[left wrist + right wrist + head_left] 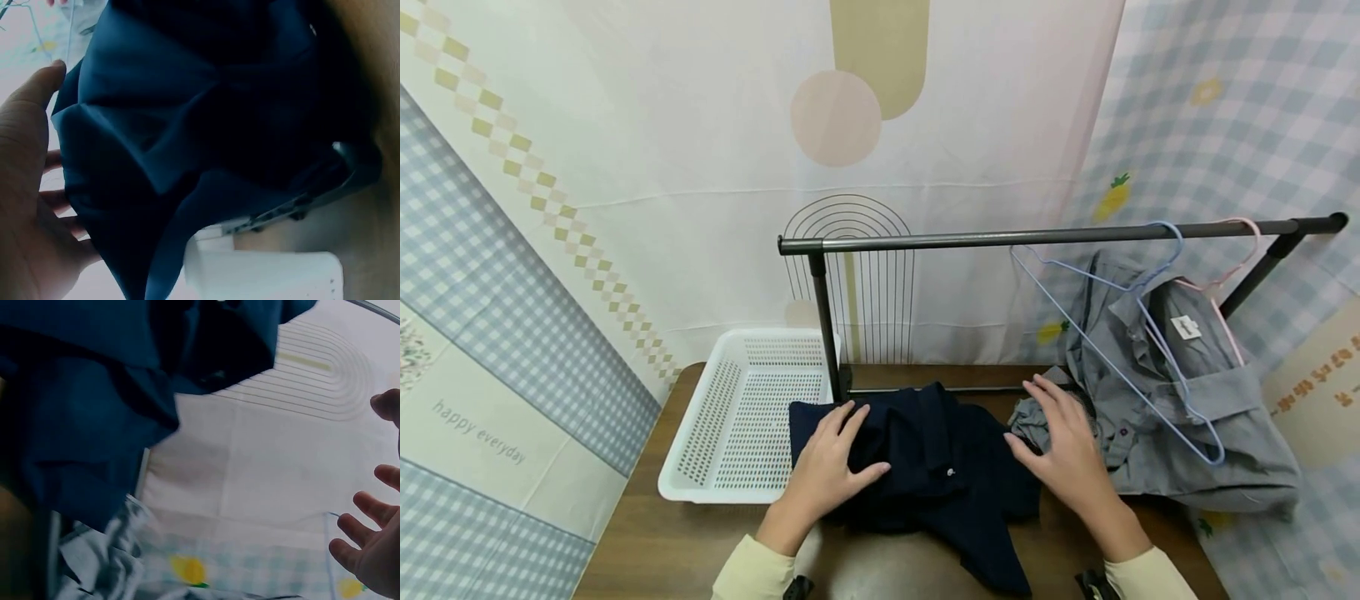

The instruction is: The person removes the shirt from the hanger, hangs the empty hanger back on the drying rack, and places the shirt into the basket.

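A crumpled navy garment (925, 450) with a small pale button lies on the table in front of the rack. My left hand (827, 462) is over its left part, fingers spread and slightly bent; in the left wrist view the garment's folds (187, 125) rise beside the palm. To the garment's right, my right hand (1063, 450) is raised with fingers apart and nothing in its grasp. The right wrist view shows those fingers (369, 519) apart from the navy cloth (94, 412).
A black clothes rack (970, 241) stands on the brown table (632, 533). A grey shirt (1210, 442) hangs on the right from a pink hanger (1228, 329), beside a bare blue hanger (1097, 354). A white perforated basket (700, 400) is at the left.
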`<state>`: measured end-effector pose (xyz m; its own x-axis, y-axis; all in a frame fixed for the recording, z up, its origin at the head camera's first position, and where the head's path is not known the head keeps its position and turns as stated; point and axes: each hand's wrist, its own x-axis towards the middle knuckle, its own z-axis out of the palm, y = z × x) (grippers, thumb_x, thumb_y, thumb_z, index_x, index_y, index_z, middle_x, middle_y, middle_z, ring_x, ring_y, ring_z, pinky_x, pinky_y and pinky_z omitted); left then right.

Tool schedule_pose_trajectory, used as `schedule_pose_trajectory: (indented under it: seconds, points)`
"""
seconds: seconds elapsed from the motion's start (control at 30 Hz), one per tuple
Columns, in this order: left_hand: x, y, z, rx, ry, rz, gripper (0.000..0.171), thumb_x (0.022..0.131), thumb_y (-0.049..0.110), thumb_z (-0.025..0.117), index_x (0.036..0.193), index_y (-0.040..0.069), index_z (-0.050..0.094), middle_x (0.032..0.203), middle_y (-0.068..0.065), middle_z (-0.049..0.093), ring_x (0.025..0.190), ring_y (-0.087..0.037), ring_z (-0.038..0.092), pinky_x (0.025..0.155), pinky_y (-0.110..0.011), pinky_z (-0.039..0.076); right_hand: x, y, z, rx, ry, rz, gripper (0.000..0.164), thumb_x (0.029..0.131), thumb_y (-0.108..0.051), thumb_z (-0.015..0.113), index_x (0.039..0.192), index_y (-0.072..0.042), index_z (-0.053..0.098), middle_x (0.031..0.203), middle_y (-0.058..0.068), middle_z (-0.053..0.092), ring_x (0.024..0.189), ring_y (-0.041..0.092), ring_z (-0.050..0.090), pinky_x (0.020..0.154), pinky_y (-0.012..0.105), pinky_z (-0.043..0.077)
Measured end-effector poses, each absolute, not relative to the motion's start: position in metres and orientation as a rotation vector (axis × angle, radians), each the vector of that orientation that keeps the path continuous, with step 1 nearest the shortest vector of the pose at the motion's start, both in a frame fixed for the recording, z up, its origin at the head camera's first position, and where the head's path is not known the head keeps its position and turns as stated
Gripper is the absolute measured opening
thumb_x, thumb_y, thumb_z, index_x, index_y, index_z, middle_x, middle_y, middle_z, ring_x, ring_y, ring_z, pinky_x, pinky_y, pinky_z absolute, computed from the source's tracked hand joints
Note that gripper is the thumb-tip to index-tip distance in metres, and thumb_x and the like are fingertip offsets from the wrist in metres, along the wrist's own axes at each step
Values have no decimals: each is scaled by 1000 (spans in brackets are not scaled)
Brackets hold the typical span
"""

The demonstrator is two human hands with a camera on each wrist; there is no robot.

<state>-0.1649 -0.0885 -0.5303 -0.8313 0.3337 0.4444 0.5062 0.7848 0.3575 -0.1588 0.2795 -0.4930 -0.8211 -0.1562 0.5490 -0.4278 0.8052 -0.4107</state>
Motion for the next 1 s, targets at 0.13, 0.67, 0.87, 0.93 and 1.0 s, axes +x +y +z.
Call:
schedule_pose_trajectory:
  seconds: [0.13, 0.67, 0.87, 0.93, 1.0]
  points:
    - [-169, -79, -538, -651, -2729, -711, 97, 81, 62, 81, 158, 16, 44, 158, -19, 46, 142, -42, 48, 104, -60, 51, -166, 275, -506, 432, -2589, 761, 87, 81, -21, 88, 154, -9, 45, 158, 23, 40, 138, 52, 40, 100, 73, 38]
    - [-202, -53, -570, -641, -2964, -756, 118, 78, 73, 76, 167, 22, 18, 173, -17, 7, 156, -51, 14, 118, -71, 28, -194, 270, -565, 398, -2935, 865, 99, 88, -46, 81, 165, -16, 26, 170, 21, 20, 151, 53, 25, 109, 80, 29]
    - [-209, -46, -590, -577, -2995, -885, 125, 76, 74, 77, 168, 23, 9, 174, -16, -1, 155, -56, 11, 115, -73, 30, -204, 272, -592, 278, -3029, 1065, 111, 89, -58, 74, 168, -18, 8, 172, 23, 6, 153, 55, 14, 113, 81, 20]
    - [-210, -44, -595, -532, -3010, -1002, 127, 75, 72, 80, 168, 26, 6, 174, -15, -4, 153, -58, 15, 113, -72, 35, -206, 274, -600, 279, -3043, 1143, 114, 88, -58, 75, 168, -17, 5, 172, 24, 2, 153, 56, 11, 113, 81, 19]
    - [-212, -42, -600, -484, -3023, -1110, 131, 73, 69, 83, 168, 27, 4, 174, -13, -6, 151, -59, 19, 110, -70, 40, -207, 275, -607, 310, -3041, 1247, 118, 87, -53, 79, 168, -16, 2, 172, 26, 0, 153, 57, 9, 114, 81, 18]
